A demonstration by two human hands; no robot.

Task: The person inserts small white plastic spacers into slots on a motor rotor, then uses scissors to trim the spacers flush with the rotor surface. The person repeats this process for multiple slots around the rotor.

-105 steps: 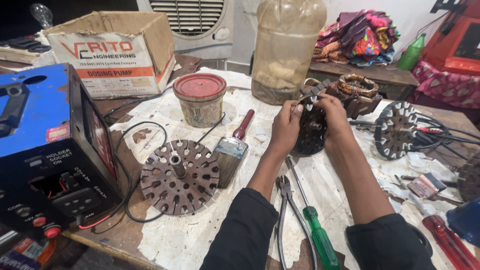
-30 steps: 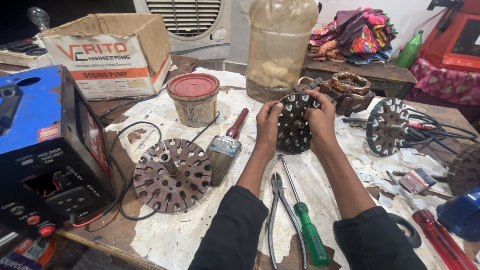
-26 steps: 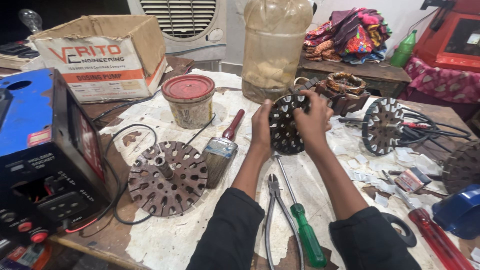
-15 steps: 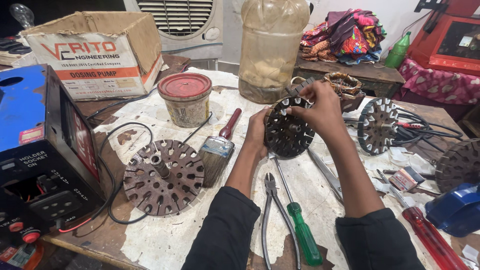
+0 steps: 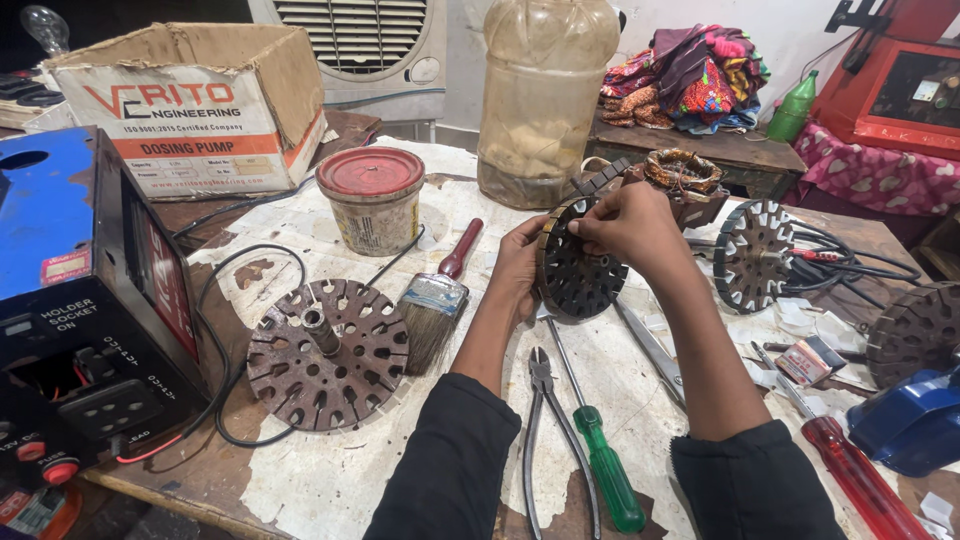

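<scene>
A round, dark, slotted motor stator core (image 5: 578, 278) stands tilted on edge at the middle of the workbench. My left hand (image 5: 516, 268) grips its left rim. My right hand (image 5: 628, 222) holds its upper rim, fingertips pinched at the top edge. Just behind the hands lies a stator with copper windings (image 5: 682, 172). Below the hands lie pliers (image 5: 541, 420), a green-handled screwdriver (image 5: 604, 474) and a pair of metal scissors (image 5: 650, 348).
A rusty slotted rotor disc with a shaft (image 5: 328, 352) and a paintbrush (image 5: 437, 299) lie left of me. A red-lidded tin (image 5: 372, 198), a big plastic jar (image 5: 545, 92), a cardboard box (image 5: 195, 100) and a blue machine (image 5: 80, 300) stand around. Another stator with wires (image 5: 752, 252) sits right, near a red-handled screwdriver (image 5: 858, 478).
Both hands lifted the stator core off the bench, drew it nearer and turned it upright; my right hand shifted from its side to its top rim.
</scene>
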